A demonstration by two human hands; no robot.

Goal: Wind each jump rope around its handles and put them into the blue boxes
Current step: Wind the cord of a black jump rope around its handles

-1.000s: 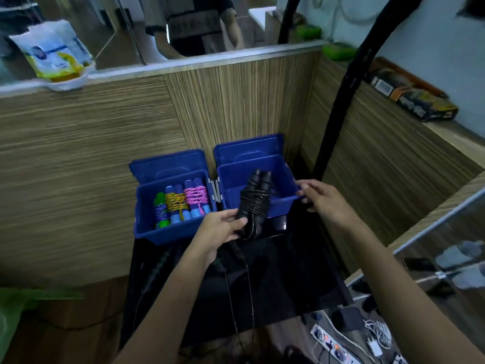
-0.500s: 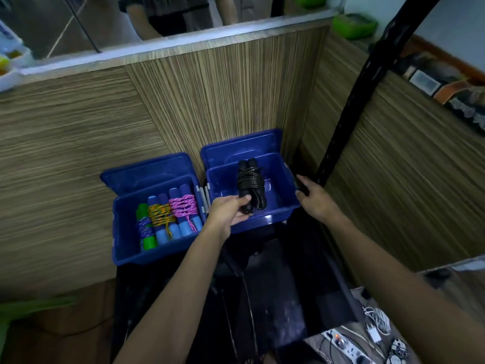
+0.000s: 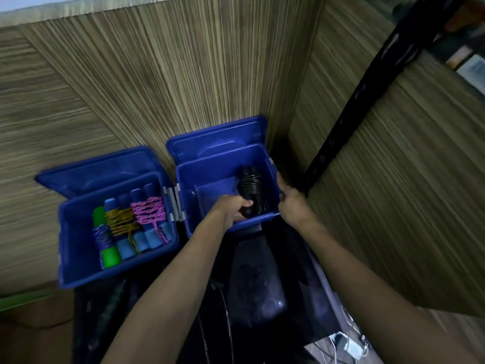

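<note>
Black jump rope (image 3: 248, 190) gripped by left hand (image 3: 231, 210) inside right box (image 3: 225, 227) (right hand (image 3: 292, 206) grips rim)

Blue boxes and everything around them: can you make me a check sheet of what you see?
Surface: dark glossy table, both boxes at its far edge.
Job's things: right blue box, lid open, holds a wound black jump rope. Left blue box, lid open, holds three wound ropes: green handles, yellow cord, pink cord.
Clutter: nothing seen on the table.
Grippers: left hand grips the black rope's near end inside the box; right hand holds that box's right rim.
Cables: thin wires by the table's near edge; power strip on the floor.
Surroundings: wood-grain walls, black pole.
</note>
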